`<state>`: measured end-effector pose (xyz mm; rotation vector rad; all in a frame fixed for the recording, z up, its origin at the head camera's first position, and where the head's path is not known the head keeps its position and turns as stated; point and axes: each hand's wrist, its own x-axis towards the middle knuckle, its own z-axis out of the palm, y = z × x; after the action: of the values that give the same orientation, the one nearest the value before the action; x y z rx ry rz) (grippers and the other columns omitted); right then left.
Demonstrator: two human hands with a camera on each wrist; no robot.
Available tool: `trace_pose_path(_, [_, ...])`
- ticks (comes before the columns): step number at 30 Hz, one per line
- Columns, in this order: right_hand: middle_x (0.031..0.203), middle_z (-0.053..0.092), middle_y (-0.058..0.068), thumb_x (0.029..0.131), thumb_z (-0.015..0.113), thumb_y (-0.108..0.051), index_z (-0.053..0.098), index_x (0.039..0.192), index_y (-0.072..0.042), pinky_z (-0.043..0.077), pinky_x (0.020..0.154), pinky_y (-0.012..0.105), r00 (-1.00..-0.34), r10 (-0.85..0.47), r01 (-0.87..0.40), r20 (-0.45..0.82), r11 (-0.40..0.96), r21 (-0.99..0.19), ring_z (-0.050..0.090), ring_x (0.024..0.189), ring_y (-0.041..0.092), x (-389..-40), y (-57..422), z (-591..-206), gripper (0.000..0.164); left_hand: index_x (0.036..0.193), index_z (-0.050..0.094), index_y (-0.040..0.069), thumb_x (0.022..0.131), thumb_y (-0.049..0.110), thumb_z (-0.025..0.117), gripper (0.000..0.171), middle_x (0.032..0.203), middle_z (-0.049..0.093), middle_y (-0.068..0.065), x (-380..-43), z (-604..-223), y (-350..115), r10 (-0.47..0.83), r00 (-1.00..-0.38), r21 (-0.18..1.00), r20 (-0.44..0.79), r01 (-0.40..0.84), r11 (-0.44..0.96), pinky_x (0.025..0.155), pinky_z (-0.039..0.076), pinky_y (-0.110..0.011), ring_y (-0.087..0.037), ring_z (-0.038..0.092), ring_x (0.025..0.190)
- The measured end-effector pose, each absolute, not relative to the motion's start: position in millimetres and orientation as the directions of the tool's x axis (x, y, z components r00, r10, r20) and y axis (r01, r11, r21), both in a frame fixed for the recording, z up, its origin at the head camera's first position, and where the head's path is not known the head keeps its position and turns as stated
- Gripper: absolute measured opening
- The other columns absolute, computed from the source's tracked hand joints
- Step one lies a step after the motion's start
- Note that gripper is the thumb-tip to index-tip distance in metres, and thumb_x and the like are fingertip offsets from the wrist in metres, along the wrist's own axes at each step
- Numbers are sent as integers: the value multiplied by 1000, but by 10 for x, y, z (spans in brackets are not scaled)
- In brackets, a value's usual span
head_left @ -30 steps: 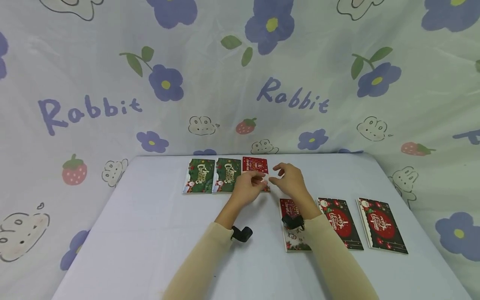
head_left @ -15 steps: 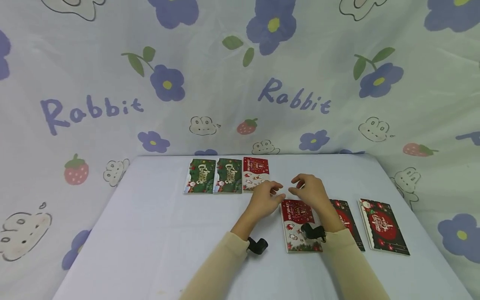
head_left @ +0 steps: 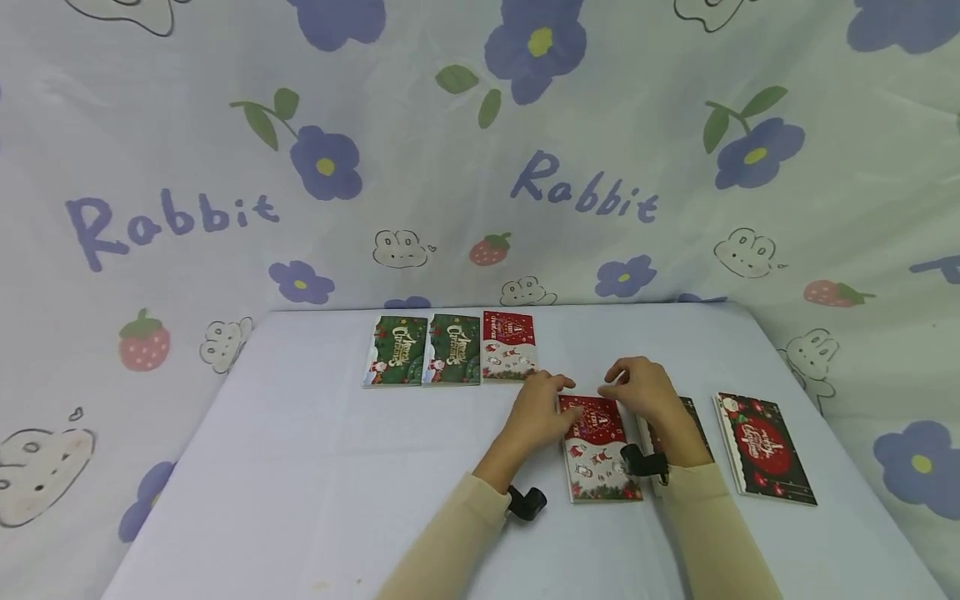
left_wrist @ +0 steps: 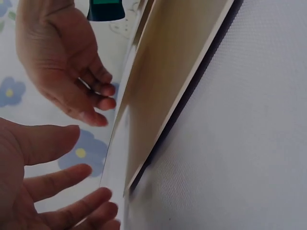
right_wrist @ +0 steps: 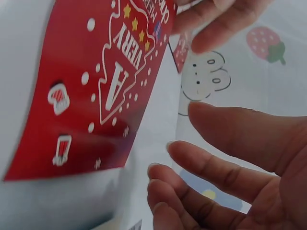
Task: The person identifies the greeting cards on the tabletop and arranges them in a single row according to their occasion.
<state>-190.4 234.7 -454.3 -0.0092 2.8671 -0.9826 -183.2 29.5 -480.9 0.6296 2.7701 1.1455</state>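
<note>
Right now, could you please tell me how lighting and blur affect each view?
Head: soft light, faint shadow beside the left sleeve; left wrist: the right hand shaded; right wrist: the red Christmas booklet legible, a lower-left dark patch blurred.

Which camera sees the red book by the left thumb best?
Head view, since nearly the whole red book shows. Right wrist: just a piece, close up. Left wrist: a pale book side, maybe this one's.

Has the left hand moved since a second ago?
Yes: the left hand has moved right and down in the head view, against the back red book.
</note>
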Motion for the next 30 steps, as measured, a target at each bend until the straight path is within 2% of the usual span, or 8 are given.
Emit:
trace_pose_path(6, [89, 71, 16, 89, 80, -15, 73, 94, 3, 53, 65, 42, -991, -55, 23, -119, 818, -575, 64, 80, 31, -1898, 2356, -4535, 20, 126, 71, 2, 92, 26, 80, 42, 111, 64, -13, -1798, -4828, 282, 380, -922, 623, 82, 345, 702, 97, 51, -42, -30, 60, 110])
trace_pose_path(15, [90, 69, 16, 88, 82, -15, 72, 93, 3, 54, 69, 44, -986, -38, 64, -162, 810, -582, 62, 84, 31, -1891, 2379, -4572, 22, 124, 71, -3, 90, 28, 82, 47, 108, 64, -14, -1788, -4839, 276, 370, -927, 611, 64, 330, 720, 97, 51, -42, -29, 60, 107])
trace_pose_path(23, [100, 68, 17, 89, 83, -19, 70, 99, 2, 53, 71, 44, -965, -20, 143, -261, 793, -593, 61, 89, 32, -1887, 2395, -4602, 27, 110, 76, -3, 86, 23, 86, 37, 103, 62, -10, -1806, -4873, 249, 367, -928, 629, 59, 320, 708, 93, 51, -39, -24, 59, 101])
trace_pose_path(30, [100, 68, 18, 89, 83, -19, 69, 100, 2, 54, 71, 44, -963, -26, 142, -267, 794, -591, 61, 89, 32, -1899, 2396, -4605, 28, 107, 77, 0, 84, 16, 87, 30, 104, 59, -9, -1834, -4925, 252, 359, -932, 641, 58, 310, 702, 94, 50, -40, -25, 56, 103])
